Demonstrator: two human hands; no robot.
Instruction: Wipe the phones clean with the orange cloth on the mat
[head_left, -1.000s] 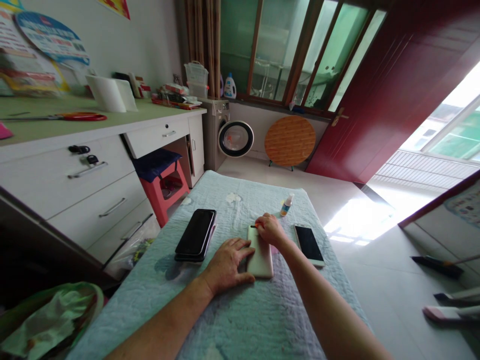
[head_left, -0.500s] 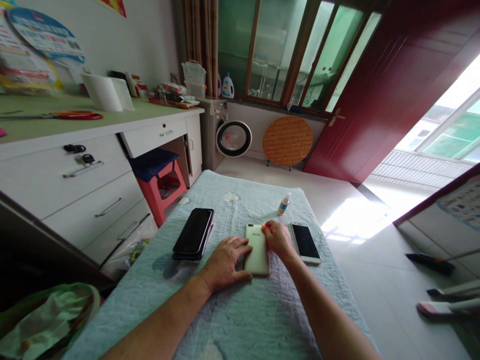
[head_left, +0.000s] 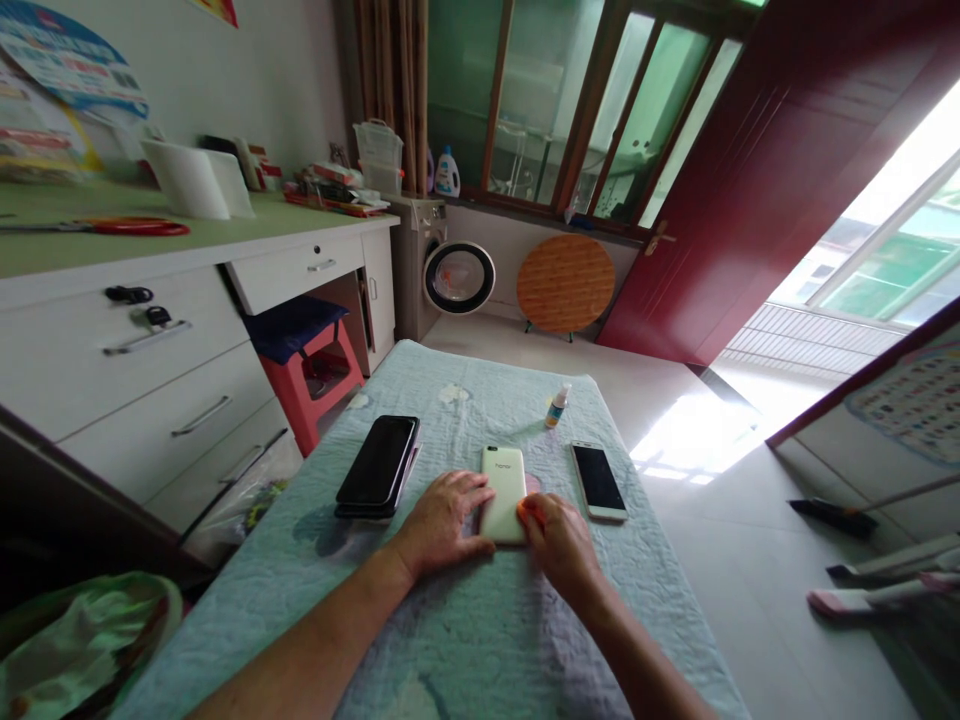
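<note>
A pale gold phone [head_left: 502, 492] lies back side up on the light blue quilted cloth [head_left: 450, 640]. My left hand [head_left: 448, 520] rests along its left edge, fingers apart, steadying it against the cloth. At the phone's right edge my right hand [head_left: 559, 540] is closed on a small orange object [head_left: 527, 508], mostly hidden by the fingers. A white phone with a dark screen [head_left: 598, 482] lies to the right. On the left is a stack of phones with a black one on top [head_left: 379, 462]. Behind stands a small spray bottle [head_left: 556, 406], upright.
A white desk [head_left: 142, 390] runs along the left, with red-handled scissors [head_left: 142, 228] and a paper roll [head_left: 187, 180] on it. Under it stands a red stool [head_left: 315, 390]. A green-rimmed bin [head_left: 171, 610] is at the lower left. A washing machine [head_left: 412, 270] is behind.
My right hand has moved along the pale gold phone's right edge toward me, with the orange object. My left hand stays beside the phone. The whole view has shifted slightly.
</note>
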